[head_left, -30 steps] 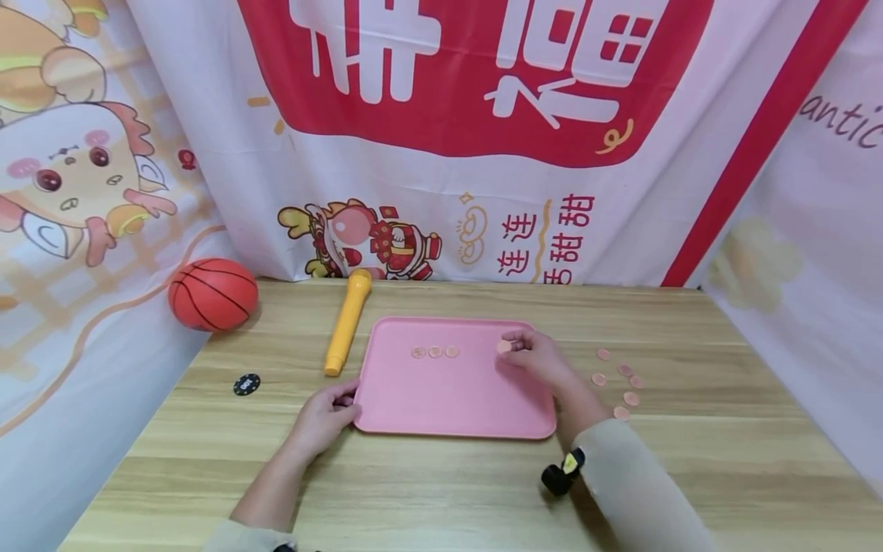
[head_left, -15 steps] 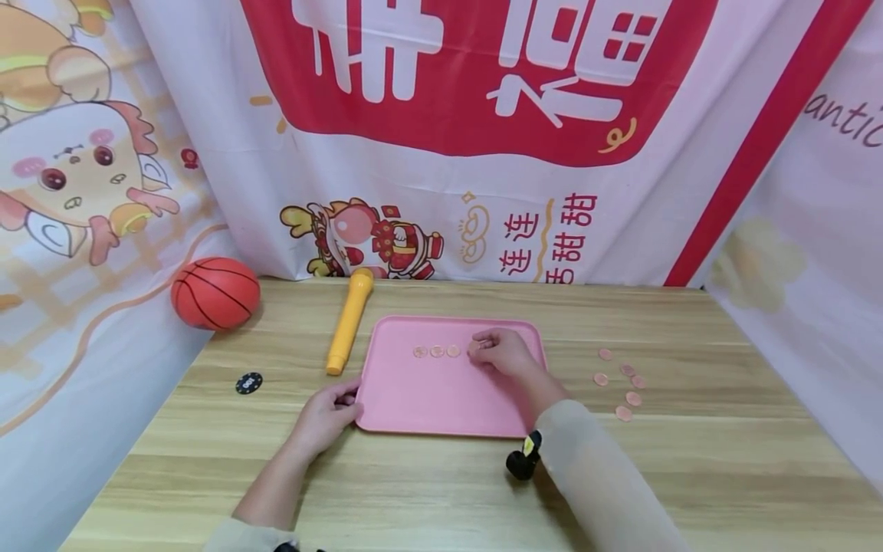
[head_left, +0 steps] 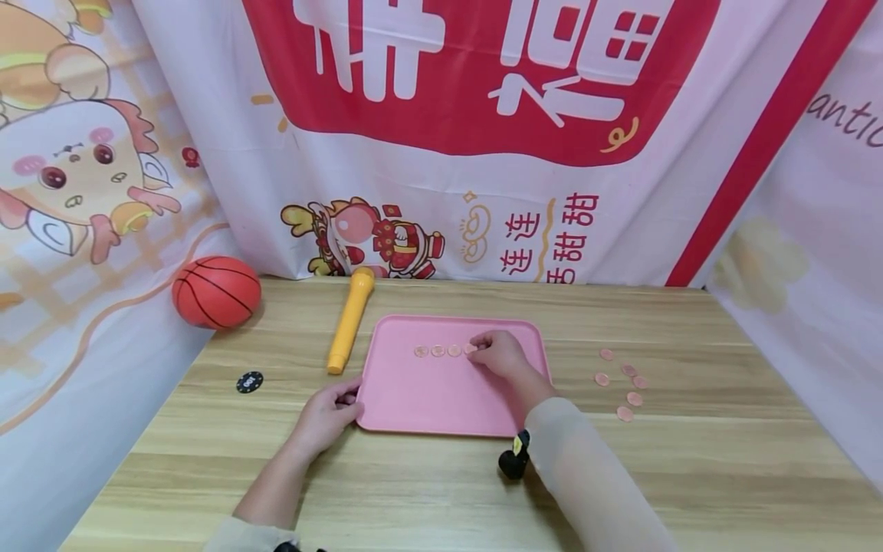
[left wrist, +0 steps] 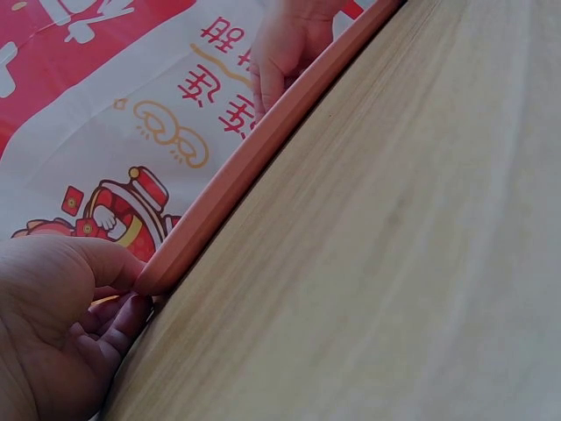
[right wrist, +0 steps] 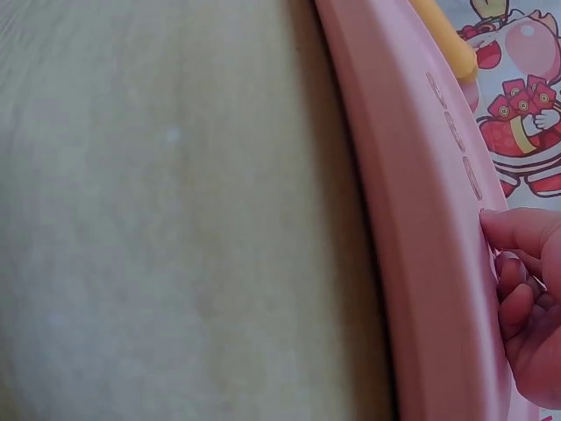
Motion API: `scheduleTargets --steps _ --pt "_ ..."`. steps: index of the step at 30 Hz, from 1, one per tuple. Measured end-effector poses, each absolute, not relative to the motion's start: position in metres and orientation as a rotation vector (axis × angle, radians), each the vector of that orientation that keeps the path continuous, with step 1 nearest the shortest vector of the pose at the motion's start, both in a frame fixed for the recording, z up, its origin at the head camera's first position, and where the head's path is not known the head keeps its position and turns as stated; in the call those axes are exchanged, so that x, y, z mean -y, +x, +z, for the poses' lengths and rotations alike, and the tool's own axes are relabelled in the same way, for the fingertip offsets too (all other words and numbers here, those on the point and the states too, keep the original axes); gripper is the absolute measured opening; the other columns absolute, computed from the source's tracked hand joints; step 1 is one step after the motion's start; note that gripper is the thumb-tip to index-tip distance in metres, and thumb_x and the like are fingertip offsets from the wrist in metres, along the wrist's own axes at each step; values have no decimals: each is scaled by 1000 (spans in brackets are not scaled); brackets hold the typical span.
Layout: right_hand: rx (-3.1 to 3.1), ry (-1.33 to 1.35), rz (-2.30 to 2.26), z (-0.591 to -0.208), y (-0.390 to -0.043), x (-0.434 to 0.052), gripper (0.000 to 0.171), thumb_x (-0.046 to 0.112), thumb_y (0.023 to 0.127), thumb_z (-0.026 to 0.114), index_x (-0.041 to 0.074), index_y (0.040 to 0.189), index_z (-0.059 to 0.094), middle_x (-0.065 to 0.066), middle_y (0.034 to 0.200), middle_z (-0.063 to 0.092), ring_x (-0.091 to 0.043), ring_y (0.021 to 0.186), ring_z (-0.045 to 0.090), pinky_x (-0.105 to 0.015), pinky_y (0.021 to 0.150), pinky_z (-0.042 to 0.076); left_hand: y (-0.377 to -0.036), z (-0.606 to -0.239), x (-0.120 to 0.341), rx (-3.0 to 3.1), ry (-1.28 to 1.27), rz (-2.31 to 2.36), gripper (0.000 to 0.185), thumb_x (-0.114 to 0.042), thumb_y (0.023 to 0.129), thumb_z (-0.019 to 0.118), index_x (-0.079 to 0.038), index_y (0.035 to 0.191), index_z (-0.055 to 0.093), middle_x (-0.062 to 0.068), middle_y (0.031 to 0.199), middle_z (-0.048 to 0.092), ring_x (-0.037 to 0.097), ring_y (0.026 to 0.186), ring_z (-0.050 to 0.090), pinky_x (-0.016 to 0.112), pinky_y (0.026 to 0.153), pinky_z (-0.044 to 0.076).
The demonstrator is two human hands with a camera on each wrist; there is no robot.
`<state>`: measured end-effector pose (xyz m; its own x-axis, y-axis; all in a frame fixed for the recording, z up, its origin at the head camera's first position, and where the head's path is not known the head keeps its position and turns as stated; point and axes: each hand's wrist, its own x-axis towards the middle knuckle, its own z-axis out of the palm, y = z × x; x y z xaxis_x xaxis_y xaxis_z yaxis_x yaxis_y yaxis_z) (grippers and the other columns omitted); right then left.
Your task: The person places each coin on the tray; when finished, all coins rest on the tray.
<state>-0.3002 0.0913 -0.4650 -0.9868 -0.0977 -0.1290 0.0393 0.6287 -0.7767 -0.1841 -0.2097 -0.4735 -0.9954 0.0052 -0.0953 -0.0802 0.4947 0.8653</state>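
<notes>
A pink tray (head_left: 421, 400) lies on the wooden table. My left hand (head_left: 324, 415) grips its left edge, the thumb at the rim and the fingers curled beneath, as the left wrist view shows at the tray corner (left wrist: 171, 263). Along the tray's upper part runs a row of three copper-coloured coins (head_left: 438, 351), which appear edge-on as thin coins (right wrist: 454, 132) in the right wrist view. At the row's right end, my right hand (head_left: 503, 359) pinches another copper-coloured coin (head_left: 470, 349) down at the tray surface. The fingertips partly cover that coin.
Several loose copper-coloured coins (head_left: 635, 399) lie on the table right of the tray. A yellow toy microphone (head_left: 349, 322) is at its left. Farther left are a black chip (head_left: 250, 382) and a red toy basketball (head_left: 217, 292). Printed cloth (head_left: 414, 199) hangs behind the table.
My right hand has carried a coin leftward from the tray's right side to the end of the row and lowered it there. The left hand keeps its place at the edge.
</notes>
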Motion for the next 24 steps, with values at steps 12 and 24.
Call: scheduleTargets --steps 12,24 --pt "-2654 -45 -1360 -467 -298 -96 35 15 85 74 5 118 69 -9 108 69 -17 94 61 -34 90 53 -183 -472 209 -2633 -73 1539 50 -4 89 62 5 137 52 16 111 64 17 94 59 18 74 51" --pt "-2708 -147 -1453 -447 -270 -137 37 15 87 71 3 122 67 -11 97 68 -15 82 58 -24 70 49 -181 -468 208 -2627 -75 1533 50 -5 89 63 5 137 52 17 109 65 19 94 60 19 74 51"
